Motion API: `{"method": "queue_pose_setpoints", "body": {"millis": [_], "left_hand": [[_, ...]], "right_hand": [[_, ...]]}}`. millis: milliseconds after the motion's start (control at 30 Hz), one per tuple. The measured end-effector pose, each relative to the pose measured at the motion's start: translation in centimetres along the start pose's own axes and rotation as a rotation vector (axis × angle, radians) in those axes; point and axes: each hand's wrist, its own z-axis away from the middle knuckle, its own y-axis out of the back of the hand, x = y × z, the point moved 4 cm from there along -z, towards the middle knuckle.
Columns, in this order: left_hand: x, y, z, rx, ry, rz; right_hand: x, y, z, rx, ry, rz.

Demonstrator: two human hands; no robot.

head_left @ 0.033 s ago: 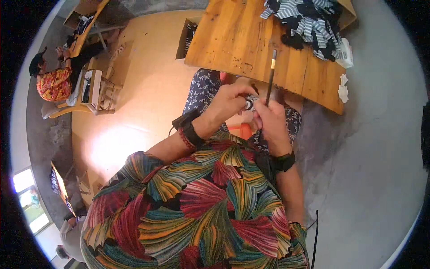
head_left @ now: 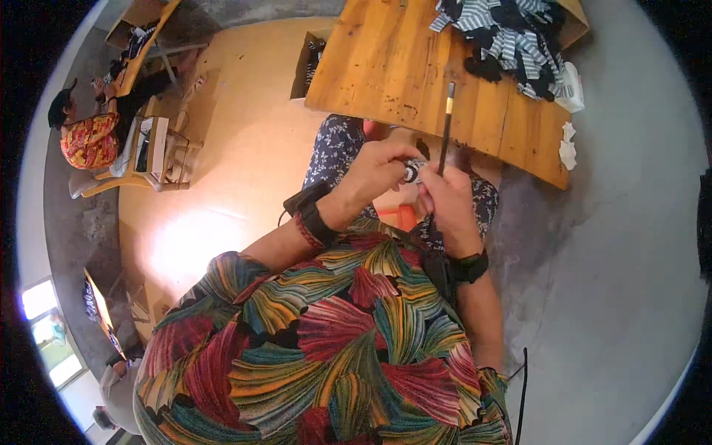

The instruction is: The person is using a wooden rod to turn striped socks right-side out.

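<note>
A: Wooden planks come first: the table (head_left: 386,70) fills the twelve o'clock part of your view, with a heap of striped and dark cloth (head_left: 512,33) on it toward one o'clock.

B: And below that?

A: Your two hands meet at the middle, just under the table's near edge. Your left hand (head_left: 374,174) comes in from eight o'clock and is curled around a small black-and-white piece (head_left: 410,171), pinched at its fingertips. Your right hand (head_left: 449,204) comes up from five o'clock, clenched on the lower end of a thin dark stick (head_left: 446,126).

B: Which way does the stick run?

A: Nearly straight toward twelve o'clock. Its long axis rises from your right fist and its upper part lies across the table's planks, with a pale band near the tip.

B: How does the small piece sit against it?

A: Just beside the stick, at its nine o'clock side, close to where your right hand grips it. Whether piece and stick touch, I cannot tell; the fingers crowd that spot. Your left hand is the nearer one to the piece, your right to the stick.
</note>
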Motion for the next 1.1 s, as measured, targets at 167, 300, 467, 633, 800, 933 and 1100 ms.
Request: {"method": "queue_pose_setpoints", "body": {"millis": [167, 300, 467, 633, 800, 933, 1100], "left_hand": [[-2.2, 0.2, -0.5, 0.101, 0.091, 0.116], [-1.8, 0.4, -0.9, 0.234, 0.044, 0.238], [-2.7, 0.6, -1.2, 0.071, 0.149, 0.268], [-3.7, 0.0, -1.6, -0.097, 0.223, 0.389], [-4.5, -0.4, -1.6, 0.092, 0.138, 0.479], [-4.8, -0.5, -2.0, 0.164, 0.150, 0.519], [-6.9, -0.7, -1.7, 0.084, 0.333, 0.305]], "right_hand": [[-1.1, -0.6, -0.4, 0.004, 0.205, 0.350], [-0.8, -0.8, -0.6, 0.108, 0.477, 0.642], [-1.1, -0.7, -0.5, 0.281, 0.636, 0.938], [-0.1, 0.2, -1.0, 0.315, 0.531, 0.927], [0.4, 0.5, -1.3, 0.242, 0.309, 0.475], [1.1, 0.5, -2.0, 0.259, 0.168, 0.308], [2.3, 0.9, -2.4, 0.255, 0.091, 0.165]]}}
